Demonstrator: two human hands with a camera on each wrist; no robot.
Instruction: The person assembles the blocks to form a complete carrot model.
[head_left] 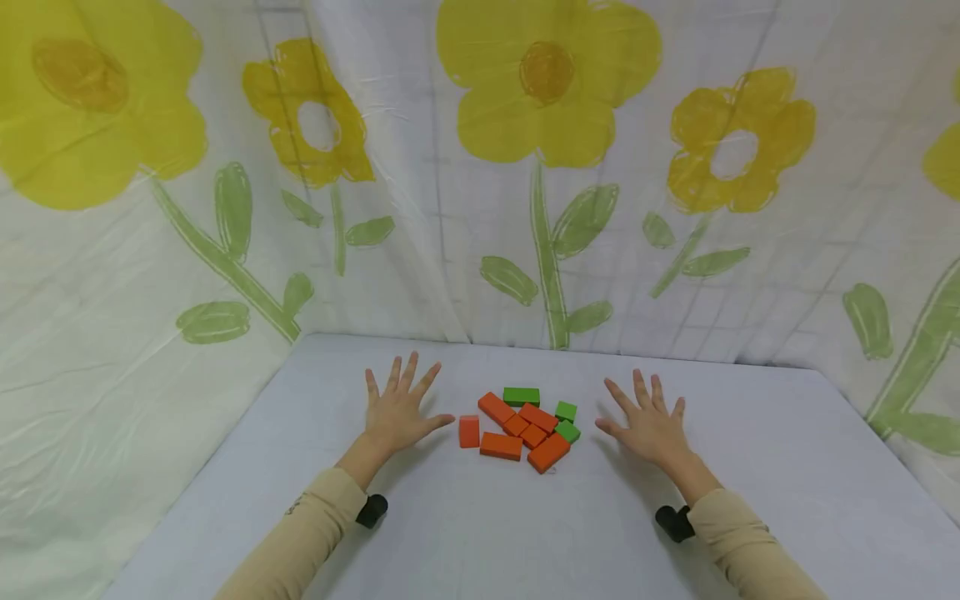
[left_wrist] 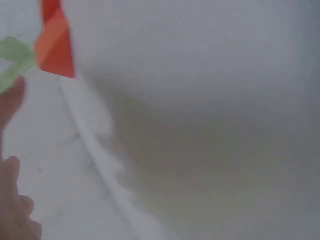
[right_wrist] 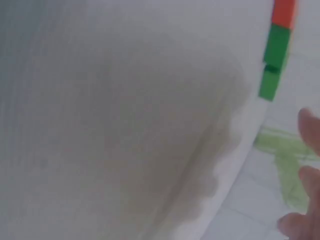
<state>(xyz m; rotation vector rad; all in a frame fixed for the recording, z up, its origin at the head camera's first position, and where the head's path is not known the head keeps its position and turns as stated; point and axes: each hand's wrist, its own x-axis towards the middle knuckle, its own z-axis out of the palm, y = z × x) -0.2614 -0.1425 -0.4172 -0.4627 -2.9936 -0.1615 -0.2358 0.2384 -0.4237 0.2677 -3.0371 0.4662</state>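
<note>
Several orange blocks and 3 green blocks lie in a loose cluster on the white table. My left hand, fingers spread, is left of the cluster, its thumb close to an upright-looking orange block. On the other side my right hand also has spread fingers, nearest the small green blocks. Neither hand holds anything. A long green block lies at the back. In the left wrist view an orange block shows beyond the thumb; the right wrist view shows a green block beside an orange one.
The white table extends around the blocks, with its far edge against a hanging sheet printed with yellow flowers. Black wrist devices show below both wrists, by the beige sleeves.
</note>
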